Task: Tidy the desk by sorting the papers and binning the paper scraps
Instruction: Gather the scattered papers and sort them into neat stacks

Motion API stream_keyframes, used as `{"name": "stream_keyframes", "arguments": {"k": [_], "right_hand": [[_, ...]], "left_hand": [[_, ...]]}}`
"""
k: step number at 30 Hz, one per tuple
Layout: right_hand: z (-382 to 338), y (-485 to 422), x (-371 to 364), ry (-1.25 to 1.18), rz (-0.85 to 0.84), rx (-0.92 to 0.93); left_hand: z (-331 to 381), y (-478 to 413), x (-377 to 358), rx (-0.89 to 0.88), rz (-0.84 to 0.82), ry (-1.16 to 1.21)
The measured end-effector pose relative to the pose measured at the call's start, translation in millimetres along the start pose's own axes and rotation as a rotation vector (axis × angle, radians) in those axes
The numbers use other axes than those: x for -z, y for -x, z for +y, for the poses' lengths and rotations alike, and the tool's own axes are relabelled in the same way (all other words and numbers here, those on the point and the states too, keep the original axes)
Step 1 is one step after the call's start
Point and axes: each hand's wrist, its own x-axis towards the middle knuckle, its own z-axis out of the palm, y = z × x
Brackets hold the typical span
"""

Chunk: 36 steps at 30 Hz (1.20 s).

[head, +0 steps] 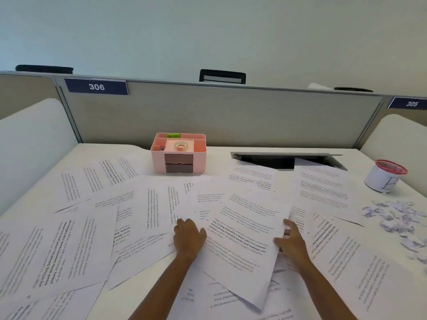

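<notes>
Right hand (290, 239) grasps a printed sheet (242, 229) by its edge; left hand (188, 235) curled opposite, grip unclear.

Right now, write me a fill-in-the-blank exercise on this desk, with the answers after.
The tape roll sits in an organizer coloured ___.
The sign near the partition's left end reads ___.
The right hand grips a printed sheet; the paper scraps lie to that hand's ___.
The cup beside the scraps has a rim coloured ___.
Answers: pink, 306, right, red.
</notes>
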Motion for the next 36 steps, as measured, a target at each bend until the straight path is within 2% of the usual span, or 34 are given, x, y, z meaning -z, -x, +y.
{"name": "stream_keyframes", "arguments": {"k": [3,6,9,12,14,17,20,22,25,27,31,36], "right_hand": [[-2,-5,4,0.244,0.106,0.142],[-4,-11,7,0.334,0.11,0.116],[-3,-18,10,0.328,0.112,0.11],[-2,-19,11,0.296,0.105,0.097],[0,-18,11,0.289,0.122,0.086],[-1,-20,14,0.295,0.168,0.064],[-4,-25,17,0.282,0.172,0.038],[-6,-26,15,0.286,0.144,0.025],[-11,-26,6,0.378,0.115,0.007],[-16,-25,-2,0.468,0.11,-0.022],[-22,-22,-14,0.564,0.093,-0.046],[-22,-26,-13,0.551,0.066,-0.015]], "left_hand": [[2,-3,0,0.027,-0.038,0.156],[6,-1,-3,-0.027,-0.044,0.257],[17,9,-11,-0.191,-0.046,0.334],[33,26,-22,-0.366,-0.172,0.405],[42,35,-30,-0.483,-0.216,0.366],[46,38,-34,-0.579,-0.149,0.256],[39,30,-32,-0.494,-0.037,0.242],[30,19,-27,-0.379,0.007,0.139],[18,9,-18,-0.188,0.013,-0.075],[18,8,-15,-0.123,-0.008,-0.117],[26,6,-11,-0.039,-0.073,0.034],[35,3,-8,0.054,-0.156,0.314]]}}
